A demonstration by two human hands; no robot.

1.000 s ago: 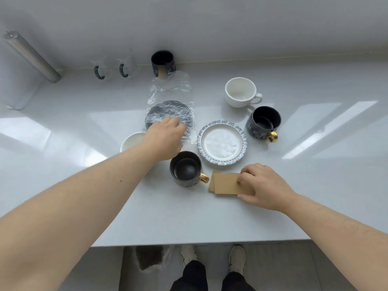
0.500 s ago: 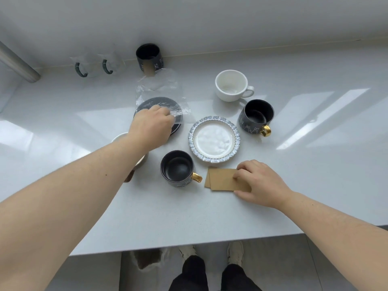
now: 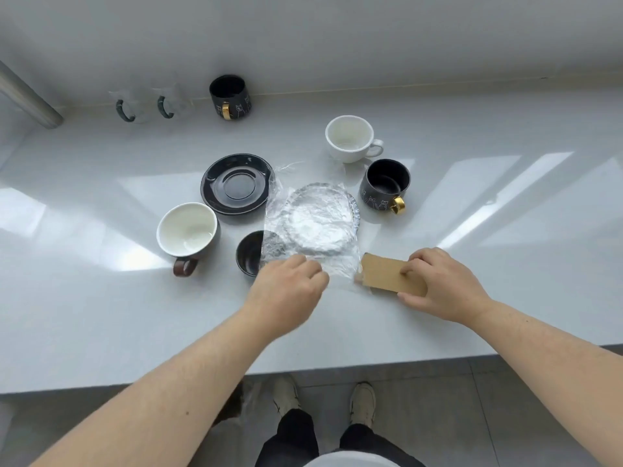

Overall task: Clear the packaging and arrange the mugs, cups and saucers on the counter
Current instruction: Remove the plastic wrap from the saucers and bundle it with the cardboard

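Note:
My left hand (image 3: pixel 289 287) pinches a clear plastic wrap (image 3: pixel 313 224) that now lies over the patterned white saucer (image 3: pixel 352 210) and part of a small black mug (image 3: pixel 248 252). The black saucer (image 3: pixel 236 187) sits bare to the left of it. My right hand (image 3: pixel 438 284) presses on a brown cardboard piece (image 3: pixel 381 273) near the counter's front edge. A dark mug with a white inside and brown handle (image 3: pixel 187 230) stands at the left. A white cup (image 3: pixel 350 138) and a black mug with a gold handle (image 3: pixel 386 183) stand at the right.
At the back wall stand another black mug with a gold handle (image 3: pixel 229 96) and two clear glass mugs with dark green handles (image 3: pixel 148 104). A metal tube (image 3: pixel 27 96) leans at the far left. The white counter's front edge (image 3: pixel 404 362) runs below my arms.
My left hand has pulled the plastic wrap off the black saucer, toward me and to the right, over the patterned saucer. My right hand stays on the cardboard.

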